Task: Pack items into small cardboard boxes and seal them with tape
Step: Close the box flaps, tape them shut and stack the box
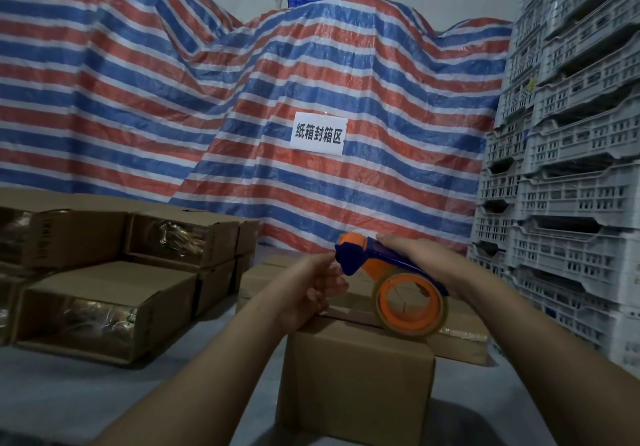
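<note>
Box [356, 373] sits closed directly in front of me on the grey floor; all positions below are given from it. Dispenser [391, 276] rests with its tape roll on the box's top, near the far right edge, head raised toward the far side. My right hand [419, 265] lies along the dispenser's back, fingers wrapped over it, likely to steer and press the roll down. My left hand [311, 290] hovers over the box's far left corner, fingertips pinching at the dispenser's blue head, apparently to draw out the tape end; the tape itself I cannot make out. More boxes [104, 293], ends taped, are stacked to the left. Crates [571, 175] stand to the right. Striped tarp [242, 99] with a sign [318, 133] hangs beyond.
</note>
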